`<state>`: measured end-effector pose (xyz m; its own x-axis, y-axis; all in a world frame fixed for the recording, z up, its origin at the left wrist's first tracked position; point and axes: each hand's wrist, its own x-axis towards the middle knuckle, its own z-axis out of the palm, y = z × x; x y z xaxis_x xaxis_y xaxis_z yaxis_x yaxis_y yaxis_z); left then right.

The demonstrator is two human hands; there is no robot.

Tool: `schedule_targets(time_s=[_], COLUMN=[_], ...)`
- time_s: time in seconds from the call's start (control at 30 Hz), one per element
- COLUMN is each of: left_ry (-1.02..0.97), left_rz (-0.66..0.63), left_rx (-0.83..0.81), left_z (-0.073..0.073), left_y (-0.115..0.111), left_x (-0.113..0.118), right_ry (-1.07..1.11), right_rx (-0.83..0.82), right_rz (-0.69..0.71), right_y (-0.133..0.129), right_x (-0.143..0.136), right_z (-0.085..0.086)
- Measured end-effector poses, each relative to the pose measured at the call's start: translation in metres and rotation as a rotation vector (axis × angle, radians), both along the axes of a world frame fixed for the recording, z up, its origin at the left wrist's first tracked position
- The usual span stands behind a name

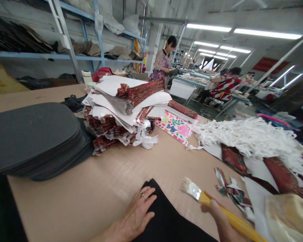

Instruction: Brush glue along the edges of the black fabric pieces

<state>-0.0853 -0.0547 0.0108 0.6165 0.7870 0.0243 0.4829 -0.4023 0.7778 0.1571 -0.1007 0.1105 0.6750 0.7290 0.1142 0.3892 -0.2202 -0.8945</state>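
My left hand [137, 213] lies with its fingers spread on a black sheet of material [170, 218] at the front of the table; a ring shows on one finger. In my right hand [215, 213] is a paintbrush [204, 199] with a yellow handle, a metal ferrule and pale bristles. The bristles point left, over the bare brown tabletop [131, 161] just right of the black sheet. Patterned fabric scraps [233, 193] lie to the right of the brush. The lower part of the black sheet runs out of view.
Dark rounded panels [32, 134] are stacked at left. Behind stands a pile of red patterned pieces and white sheets [126, 107], beside a floral piece [175, 126]. White strips [249, 137] heap at right. Shelves [40, 55] line the wall; people [163, 64] work farther back.
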Motion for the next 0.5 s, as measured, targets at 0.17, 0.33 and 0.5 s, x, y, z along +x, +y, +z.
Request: schedule_targets(time_s=[0.17,0.33,0.5], left_ry=[-0.078,-0.187,-0.108], left_rz=[0.199,0.377,0.447], left_rx=[-0.147,-0.294,-0.235], left_z=[-0.031,-0.033,-0.023], left_y=[0.003,0.018,0.04], left_x=[-0.005,0.004,0.019], right_ry=[0.076,0.072,0.055], right_rx=[-0.08,-0.154,-0.145], right_rz=[0.115,0.151,0.224], right_y=[0.019,0.037,0.051], right_x=[-0.027,-0.027,-0.034], right_z=[0.0,-0.032,-0.049])
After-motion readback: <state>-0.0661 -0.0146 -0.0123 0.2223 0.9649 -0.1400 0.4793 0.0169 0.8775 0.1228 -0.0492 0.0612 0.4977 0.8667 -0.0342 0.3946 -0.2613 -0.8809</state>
